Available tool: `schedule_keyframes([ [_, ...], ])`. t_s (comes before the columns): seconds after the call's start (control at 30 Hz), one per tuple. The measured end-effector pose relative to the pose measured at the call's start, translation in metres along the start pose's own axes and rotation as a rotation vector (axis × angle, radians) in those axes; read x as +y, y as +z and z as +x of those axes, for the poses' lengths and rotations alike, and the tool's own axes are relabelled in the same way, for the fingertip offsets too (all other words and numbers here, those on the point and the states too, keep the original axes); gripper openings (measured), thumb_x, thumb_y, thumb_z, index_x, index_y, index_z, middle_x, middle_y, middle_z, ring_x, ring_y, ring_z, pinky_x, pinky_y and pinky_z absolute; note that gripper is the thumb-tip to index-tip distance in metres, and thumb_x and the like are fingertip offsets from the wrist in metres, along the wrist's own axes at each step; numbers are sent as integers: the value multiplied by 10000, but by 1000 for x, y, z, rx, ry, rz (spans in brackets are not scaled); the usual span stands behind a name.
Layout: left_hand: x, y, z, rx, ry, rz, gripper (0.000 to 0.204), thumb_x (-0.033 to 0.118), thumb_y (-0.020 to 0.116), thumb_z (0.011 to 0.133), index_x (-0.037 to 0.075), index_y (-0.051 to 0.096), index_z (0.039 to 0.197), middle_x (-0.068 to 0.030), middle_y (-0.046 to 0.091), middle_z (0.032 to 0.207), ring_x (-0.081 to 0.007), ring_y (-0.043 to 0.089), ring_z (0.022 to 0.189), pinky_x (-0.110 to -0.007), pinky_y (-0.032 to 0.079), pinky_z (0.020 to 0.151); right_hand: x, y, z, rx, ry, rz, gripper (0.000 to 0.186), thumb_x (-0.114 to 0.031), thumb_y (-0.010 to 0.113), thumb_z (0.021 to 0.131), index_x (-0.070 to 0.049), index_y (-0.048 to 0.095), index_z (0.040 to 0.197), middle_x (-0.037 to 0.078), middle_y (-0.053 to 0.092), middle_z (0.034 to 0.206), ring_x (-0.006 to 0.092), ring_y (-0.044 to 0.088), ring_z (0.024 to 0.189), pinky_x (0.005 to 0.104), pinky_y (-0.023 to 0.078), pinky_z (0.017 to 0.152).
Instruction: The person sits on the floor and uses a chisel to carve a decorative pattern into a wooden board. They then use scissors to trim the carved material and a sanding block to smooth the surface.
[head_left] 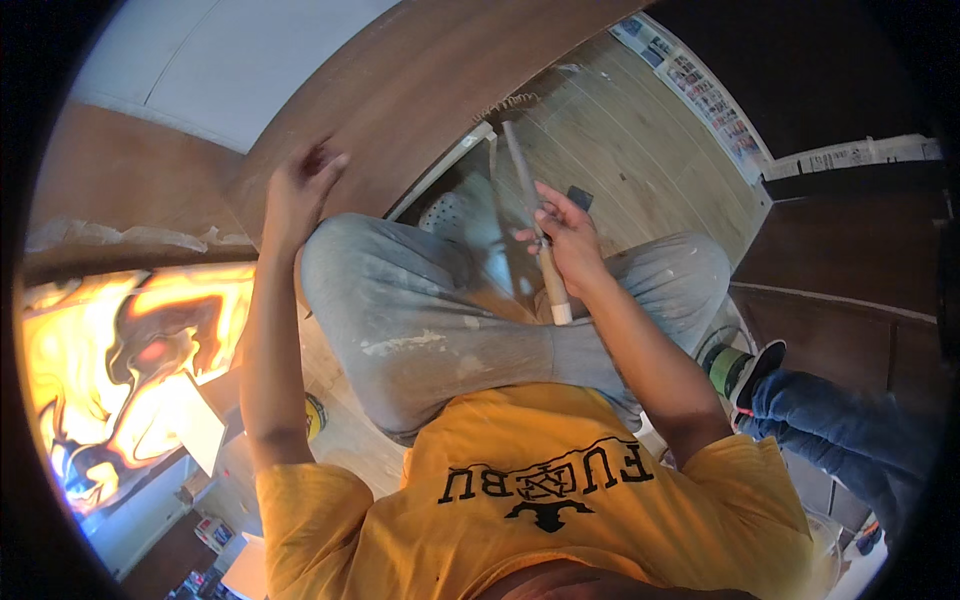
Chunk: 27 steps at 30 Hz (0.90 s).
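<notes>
My right hand (572, 240) is closed around a long hand tool with a narrow grey blade (521, 168) and a wooden handle (553, 285); I cannot tell if it is a chisel or a file. The blade points up and away from me, and the pale handle end sits above my crossed legs. Beside those fingers is a small dark block (579, 197); whether I touch it is unclear. My left hand (298, 195) is at the brown wooden panel (390, 90), holding nothing visible, with thumb and fingers apart. Some of its fingers are in shadow.
A pale strip (442, 170) edges the opening before me. Wood-look floor (640, 150) lies beyond, with newspaper (700, 100) along a dark panel. Dark brown cabinet fronts (850, 245) stand right. Another person's jeans-clad legs (830, 415) are close on my right. Bright light glares at left.
</notes>
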<state>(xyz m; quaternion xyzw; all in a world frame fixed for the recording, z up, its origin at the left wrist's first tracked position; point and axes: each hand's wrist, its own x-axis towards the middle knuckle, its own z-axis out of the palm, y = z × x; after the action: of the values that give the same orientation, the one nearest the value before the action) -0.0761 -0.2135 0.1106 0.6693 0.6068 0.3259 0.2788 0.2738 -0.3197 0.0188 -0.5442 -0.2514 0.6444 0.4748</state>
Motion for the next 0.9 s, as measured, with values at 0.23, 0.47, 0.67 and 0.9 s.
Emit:
schedule_keyframes([
  [0.23, 0, 73, 109, -533, 212, 207, 422, 341, 681, 988, -8, 717, 1223, -233, 743, 1079, -338, 719, 1010, -422, 544, 894, 2, 17, 41, -7, -37, -143, 454, -53, 562, 1052, -114, 549, 1502, 23, 575, 1106, 126, 642, 725, 255, 518, 612],
  [0.47, -8, 158, 160, -482, 421, 80, 315, 316, 694, 965, 55, 776, 1123, -208, 725, 1040, -385, 699, 964, -449, 544, 872, 2, 12, 67, -86, -37, -281, 494, -95, 582, 1059, -137, 510, 1546, 32, 692, 1010, 84, 601, 661, 241, 498, 594],
  [0.67, -43, 182, 155, -296, 512, 9, 211, 255, 772, 894, 65, 800, 982, -157, 711, 974, -350, 688, 908, -428, 545, 831, -10, 20, 77, -66, -37, -524, 483, -126, 588, 1067, -200, 526, 1541, 43, 710, 954, 61, 545, 587, 230, 476, 559],
  [0.9, -32, 170, 161, -396, 528, 50, 197, 234, 760, 912, 47, 767, 973, -157, 680, 939, -342, 674, 908, -420, 543, 838, -2, 27, 80, -35, -93, -532, 434, -116, 575, 1076, -176, 566, 1506, 20, 666, 905, 55, 520, 560, 218, 441, 525],
])
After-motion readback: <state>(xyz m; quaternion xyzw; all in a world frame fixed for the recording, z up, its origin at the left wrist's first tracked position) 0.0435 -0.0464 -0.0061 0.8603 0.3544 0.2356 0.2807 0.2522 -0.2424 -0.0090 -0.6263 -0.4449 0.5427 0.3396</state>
